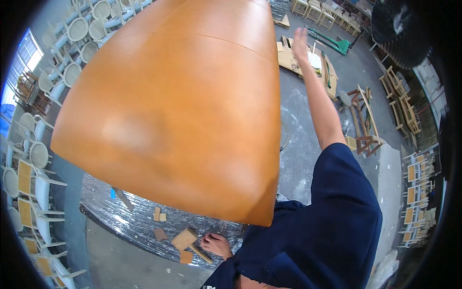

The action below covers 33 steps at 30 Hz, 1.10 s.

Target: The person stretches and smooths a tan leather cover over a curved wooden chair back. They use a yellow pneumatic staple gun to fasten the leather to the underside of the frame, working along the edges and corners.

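A large orange-brown leather-covered piece (pixel 192 111), smooth and seamed near its far end, fills the middle of the view and stands over a table wrapped in shiny film (pixel 139 226). My right hand (pixel 301 45) is stretched far forward beyond the piece's right edge, fingers extended, with a gap between hand and leather. Down at the table, my left hand (pixel 216 244) has curled fingers; whatever lies under them is hidden. Beside it lies a wooden mallet (pixel 185 239), its handle pointing toward me. A tan leather scrap (pixel 186 257) and a brown scrap (pixel 160 234) lie close by.
White round-backed chairs (pixel 78 30) line the left side. Cardboard (pixel 288 60) and a green pallet jack (pixel 341 46) lie on the floor ahead. A wooden trestle (pixel 369 144) and stacked chair frames (pixel 417 180) stand to the right. A dark ribbed round object (pixel 400 33) hangs upper right.
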Tool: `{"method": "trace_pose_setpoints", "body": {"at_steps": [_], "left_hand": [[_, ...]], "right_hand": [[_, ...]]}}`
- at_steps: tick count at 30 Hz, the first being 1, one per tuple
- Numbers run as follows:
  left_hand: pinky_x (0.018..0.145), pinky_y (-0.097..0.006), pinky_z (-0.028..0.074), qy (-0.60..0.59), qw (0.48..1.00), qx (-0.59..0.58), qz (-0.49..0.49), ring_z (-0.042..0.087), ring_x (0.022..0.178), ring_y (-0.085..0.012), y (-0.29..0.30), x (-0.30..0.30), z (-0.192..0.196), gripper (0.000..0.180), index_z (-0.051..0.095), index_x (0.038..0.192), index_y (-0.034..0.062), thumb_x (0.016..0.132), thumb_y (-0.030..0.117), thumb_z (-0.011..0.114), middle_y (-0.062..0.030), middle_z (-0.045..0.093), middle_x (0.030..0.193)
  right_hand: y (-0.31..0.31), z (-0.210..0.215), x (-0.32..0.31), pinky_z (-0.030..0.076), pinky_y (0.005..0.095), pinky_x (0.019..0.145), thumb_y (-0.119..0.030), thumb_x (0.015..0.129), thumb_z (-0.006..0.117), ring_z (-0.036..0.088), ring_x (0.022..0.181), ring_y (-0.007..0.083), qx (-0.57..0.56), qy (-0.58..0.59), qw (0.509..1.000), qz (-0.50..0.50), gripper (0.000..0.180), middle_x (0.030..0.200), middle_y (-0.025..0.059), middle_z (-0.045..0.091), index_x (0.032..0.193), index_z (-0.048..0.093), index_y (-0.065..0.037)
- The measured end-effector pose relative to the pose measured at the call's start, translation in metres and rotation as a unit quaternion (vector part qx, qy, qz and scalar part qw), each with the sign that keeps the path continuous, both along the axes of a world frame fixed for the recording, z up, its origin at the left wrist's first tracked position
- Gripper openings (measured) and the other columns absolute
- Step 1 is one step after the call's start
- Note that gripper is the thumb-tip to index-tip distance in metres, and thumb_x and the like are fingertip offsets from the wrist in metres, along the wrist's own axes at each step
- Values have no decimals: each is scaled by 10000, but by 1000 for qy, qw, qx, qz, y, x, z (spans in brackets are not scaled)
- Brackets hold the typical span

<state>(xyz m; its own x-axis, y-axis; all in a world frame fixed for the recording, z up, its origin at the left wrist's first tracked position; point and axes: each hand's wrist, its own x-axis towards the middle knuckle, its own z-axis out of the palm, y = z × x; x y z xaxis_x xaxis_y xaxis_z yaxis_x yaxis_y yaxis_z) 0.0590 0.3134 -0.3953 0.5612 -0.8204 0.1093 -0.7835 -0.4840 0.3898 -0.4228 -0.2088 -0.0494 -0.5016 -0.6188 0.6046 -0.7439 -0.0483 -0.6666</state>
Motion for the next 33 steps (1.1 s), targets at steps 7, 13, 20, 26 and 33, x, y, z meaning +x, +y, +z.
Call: {"method": "trace_pose_setpoints", "body": {"at_steps": [7, 13, 20, 26, 33], "left_hand": [[961, -542, 381, 0, 999, 6, -41, 449, 1162, -404, 5, 1, -3, 199, 556, 1023, 0, 934, 172, 513, -214, 492, 1162], [966, -543, 377, -3, 1000, 3, -10, 450, 1171, -394, 0, 0, -9, 171, 533, 1038, 37, 959, 185, 499, -209, 485, 1170], [973, -532, 371, 23, 999, -4, -33, 452, 1168, -388, -3, 1, -7, 166, 538, 1043, 41, 950, 175, 509, -185, 487, 1175], [939, -517, 401, -13, 998, -61, 7, 476, 1140, -384, -3, 0, -22, 157, 571, 1009, 44, 944, 179, 523, -182, 507, 1153], [931, -517, 410, -30, 997, -66, -10, 493, 1113, -379, -4, 0, -17, 173, 554, 1006, 50, 967, 210, 500, -176, 509, 1128]], "right_hand": [[-27, 25, -90, 89, 410, 1218, -628, 1003, 183, 103, 1499, 327, 325, -376, 855, 149, 843, 1592, 239, 160, 1530, 166, 29], [23, 25, 42, 121, 442, 1209, -586, 1007, 245, 93, 1497, 344, 63, 22, 998, -7, 794, 1600, 220, 163, 1548, 141, -13], [68, 165, 95, 174, 442, 1194, -504, 1019, 318, 232, 1457, 330, -9, 249, 966, 63, 702, 1527, 231, 319, 1516, 247, -12], [90, 25, 180, 292, 406, 1147, -499, 955, 521, 406, 1384, 284, 93, 66, 958, 265, 715, 1419, 225, 494, 1466, 368, -23], [158, -15, 157, 494, 369, 966, -587, 861, 654, 615, 1133, 220, 147, -458, 864, 147, 795, 1271, 162, 609, 1363, 494, 9]]}}
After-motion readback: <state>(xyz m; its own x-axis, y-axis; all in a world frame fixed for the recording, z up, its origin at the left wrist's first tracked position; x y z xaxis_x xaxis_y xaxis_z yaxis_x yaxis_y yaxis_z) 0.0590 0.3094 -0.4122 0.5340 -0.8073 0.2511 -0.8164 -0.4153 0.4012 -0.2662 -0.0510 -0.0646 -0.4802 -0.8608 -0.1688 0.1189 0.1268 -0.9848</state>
